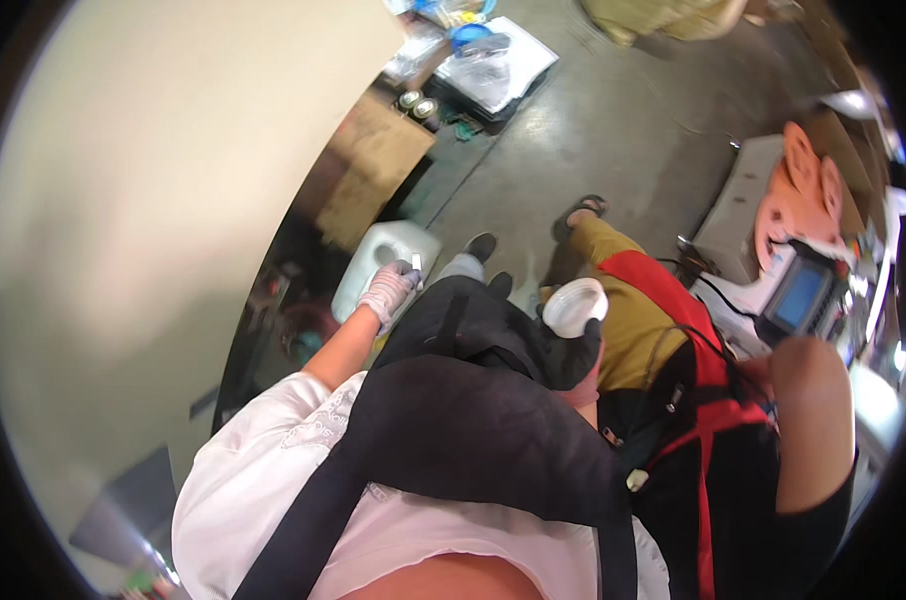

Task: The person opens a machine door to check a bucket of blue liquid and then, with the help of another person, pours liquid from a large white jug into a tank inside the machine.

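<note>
My left hand point(391, 288), in a pale glove with dark fingertips, is closed at the top of a white plastic jug point(398, 240) beside my left leg. A small white piece point(416, 262) shows at its fingertips; I cannot tell whether it is the jug's cap. At my right side, my right hand point(578, 355), in a dark-palmed glove, grips a round white tub point(576, 307) with its open top facing up. The inside looks pale, and its contents cannot be made out.
A co-worker in a red-and-black apron point(708, 380) stands close at my right. Cardboard point(378, 150) and a dark crate with papers point(498, 65) lie ahead left. Far right are a device with a blue screen point(801, 295) and an orange cutout point(798, 200). A pale wall point(173, 180) fills the left.
</note>
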Available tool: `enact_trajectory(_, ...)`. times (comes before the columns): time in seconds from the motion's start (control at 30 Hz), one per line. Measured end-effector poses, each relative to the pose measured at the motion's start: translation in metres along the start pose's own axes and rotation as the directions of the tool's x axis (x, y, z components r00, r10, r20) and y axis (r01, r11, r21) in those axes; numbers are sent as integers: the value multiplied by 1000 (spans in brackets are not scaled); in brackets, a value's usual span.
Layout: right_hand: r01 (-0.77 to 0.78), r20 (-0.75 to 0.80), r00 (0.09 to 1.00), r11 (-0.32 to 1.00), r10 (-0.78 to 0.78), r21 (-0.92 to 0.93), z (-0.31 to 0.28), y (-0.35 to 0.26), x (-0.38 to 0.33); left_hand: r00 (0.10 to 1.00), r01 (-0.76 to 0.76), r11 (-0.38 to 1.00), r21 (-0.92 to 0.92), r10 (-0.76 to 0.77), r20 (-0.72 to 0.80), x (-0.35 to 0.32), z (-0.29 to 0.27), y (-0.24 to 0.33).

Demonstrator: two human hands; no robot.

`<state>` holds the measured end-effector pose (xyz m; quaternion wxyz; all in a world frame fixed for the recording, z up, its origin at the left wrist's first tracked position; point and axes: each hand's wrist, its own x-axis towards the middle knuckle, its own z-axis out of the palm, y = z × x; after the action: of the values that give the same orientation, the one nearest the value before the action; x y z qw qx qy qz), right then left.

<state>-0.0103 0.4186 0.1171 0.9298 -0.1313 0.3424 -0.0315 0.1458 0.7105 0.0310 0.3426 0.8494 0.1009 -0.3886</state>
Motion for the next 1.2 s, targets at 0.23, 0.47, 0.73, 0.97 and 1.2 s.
enact_trajectory(0.23, -86, -36, 996, 963, 79, -255, -19, 47, 25, 950, 225, 964, 145, -183, -254, 8, -23, -115)
enact_trajectory(0.47, -280, -228, 956, 807, 185, -520, -58, 93, 30, 976, 23, 679, 733, 145, -165, 119, -2, -155)
enact_trajectory(0.73, -378, -366, 917, 637, 158, -672, -126, 205, 31, 968, -215, 373, 903, 202, 147, 175, 42, -187)
enact_trajectory(0.97, -311, -332, 938, 672, 103, -672, -103, 237, 23, 940, -290, 411, 864, 294, 176, 182, 38, -188)
enact_trajectory(1.2, -388, -416, 898, 711, 146, -587, -115, 244, 31, 918, -372, 441, 817, 304, 255, 195, 30, -186)
